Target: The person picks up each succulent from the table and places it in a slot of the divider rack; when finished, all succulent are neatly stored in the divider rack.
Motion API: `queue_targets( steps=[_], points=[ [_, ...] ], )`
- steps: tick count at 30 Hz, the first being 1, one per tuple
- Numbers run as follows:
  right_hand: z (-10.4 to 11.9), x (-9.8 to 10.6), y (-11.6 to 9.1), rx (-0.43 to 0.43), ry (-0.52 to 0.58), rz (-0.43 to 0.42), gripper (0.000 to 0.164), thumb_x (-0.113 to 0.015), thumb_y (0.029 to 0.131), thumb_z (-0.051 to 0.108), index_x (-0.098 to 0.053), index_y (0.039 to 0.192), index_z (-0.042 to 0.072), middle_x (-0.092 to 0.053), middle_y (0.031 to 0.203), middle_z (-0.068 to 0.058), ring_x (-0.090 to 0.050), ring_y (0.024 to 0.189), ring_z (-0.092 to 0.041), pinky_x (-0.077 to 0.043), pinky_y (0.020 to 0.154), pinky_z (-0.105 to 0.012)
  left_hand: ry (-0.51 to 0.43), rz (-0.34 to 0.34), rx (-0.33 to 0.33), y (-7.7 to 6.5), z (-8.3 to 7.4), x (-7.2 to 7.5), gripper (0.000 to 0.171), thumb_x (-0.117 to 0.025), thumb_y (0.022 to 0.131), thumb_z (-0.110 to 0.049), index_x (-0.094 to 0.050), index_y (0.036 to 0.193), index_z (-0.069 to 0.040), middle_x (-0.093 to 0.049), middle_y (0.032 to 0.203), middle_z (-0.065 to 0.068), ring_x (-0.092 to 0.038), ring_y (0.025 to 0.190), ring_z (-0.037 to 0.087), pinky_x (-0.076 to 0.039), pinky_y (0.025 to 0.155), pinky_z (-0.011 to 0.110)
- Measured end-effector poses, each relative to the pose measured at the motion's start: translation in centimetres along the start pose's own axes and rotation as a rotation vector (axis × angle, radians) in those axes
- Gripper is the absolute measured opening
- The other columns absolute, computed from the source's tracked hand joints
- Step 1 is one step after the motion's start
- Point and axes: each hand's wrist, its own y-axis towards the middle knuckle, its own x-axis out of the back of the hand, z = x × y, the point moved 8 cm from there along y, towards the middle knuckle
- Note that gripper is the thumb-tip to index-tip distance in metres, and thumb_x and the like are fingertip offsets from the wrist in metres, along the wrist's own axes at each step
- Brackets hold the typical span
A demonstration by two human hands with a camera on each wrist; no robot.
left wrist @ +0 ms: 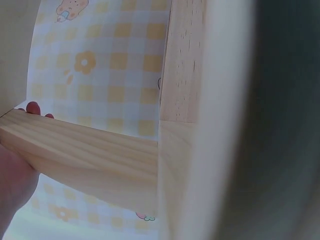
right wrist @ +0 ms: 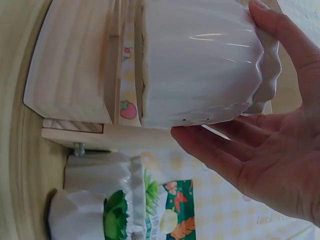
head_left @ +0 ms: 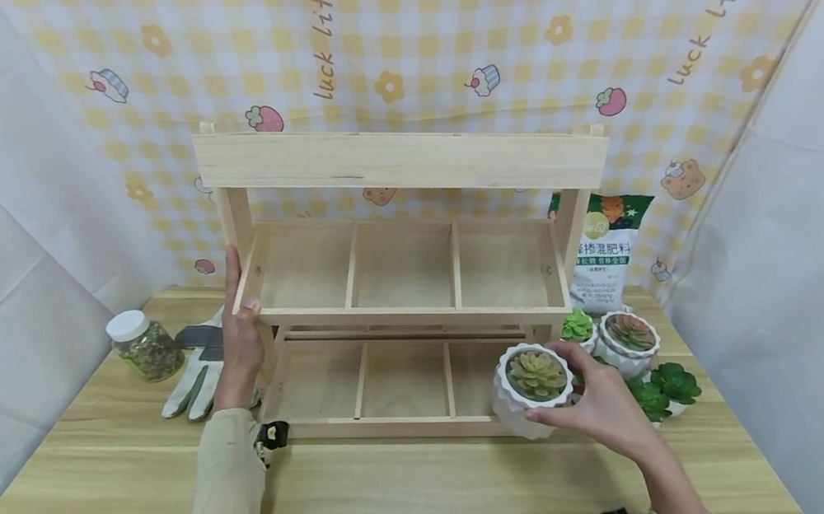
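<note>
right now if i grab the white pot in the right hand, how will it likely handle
The pot looks glossy, so it may be slippery. It resembles hard ceramic, so it is probably stiff and could chip if knocked against the wooden shelf.

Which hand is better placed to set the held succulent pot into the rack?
Probably the right hand: it holds the pot near the lower tray; the left hand grips the rack's left side.
</note>
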Motion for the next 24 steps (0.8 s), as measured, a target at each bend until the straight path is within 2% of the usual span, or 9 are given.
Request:
queue_targets(
  steps=[4, 8, 11, 16, 24],
  points=[
    [-0.2, -0.4, 0.1, -0.011, 0.018, -0.012, 0.087, -0.086, 0.056, 0.043, -0.048, 0.127, 0.010, -0.061, 0.109, -0.004, -0.057, 0.093, -0.016, -0.050, 0.068, -0.030, 0.015, -0.002, -0.007, 0.0, -0.1, 0.0, 0.070, -0.031, 0.084, -0.027, -0.010, 0.151, -0.025, -0.009, 0.155, -0.009, -0.016, 0.138, 0.020, -0.013, 0.107, 0.046],
    [-0.3, -0.6, 0.3, -0.017, 0.017, -0.043, 0.088, -0.086, 0.057, 0.042, -0.048, 0.128, 0.009, -0.060, 0.110, -0.005, -0.057, 0.094, -0.017, -0.050, 0.070, -0.030, 0.022, 0.003, -0.004, -0.2, -2.1, -0.4, 0.070, -0.029, 0.084, -0.020, -0.008, 0.151, -0.017, -0.008, 0.155, -0.002, -0.016, 0.138, 0.022, -0.012, 0.108, 0.045],
    [-0.3, -0.8, 0.4, -0.027, 0.005, -0.074, 0.086, -0.085, 0.058, 0.042, -0.048, 0.128, 0.007, -0.060, 0.111, -0.008, -0.058, 0.095, -0.019, -0.049, 0.070, -0.029, 0.013, 0.006, -0.007, -0.3, -2.6, -0.6, 0.070, -0.028, 0.084, -0.017, -0.008, 0.151, -0.014, -0.007, 0.156, 0.002, -0.016, 0.138, 0.023, -0.013, 0.108, 0.044],
    [-0.2, -1.0, 0.5, -0.054, -0.002, -0.113, 0.085, -0.084, 0.060, 0.042, -0.048, 0.128, 0.006, -0.061, 0.111, -0.011, -0.057, 0.094, -0.021, -0.048, 0.068, -0.029, -0.016, 0.000, -0.022, 0.0, -0.2, -0.1, 0.070, -0.029, 0.084, -0.017, -0.009, 0.151, -0.017, -0.009, 0.155, -0.002, -0.019, 0.137, 0.021, -0.016, 0.108, 0.040],
    [-0.8, -2.2, 0.9, -0.095, 0.087, -0.140, 0.084, -0.087, 0.058, 0.036, -0.049, 0.128, 0.009, -0.060, 0.113, -0.010, -0.059, 0.096, -0.022, -0.050, 0.068, -0.028, -0.054, -0.012, -0.033, -0.1, 0.2, 0.0, 0.070, -0.032, 0.084, -0.020, -0.011, 0.151, -0.018, -0.011, 0.155, 0.000, -0.020, 0.137, 0.020, -0.020, 0.105, 0.031]
  ],
)
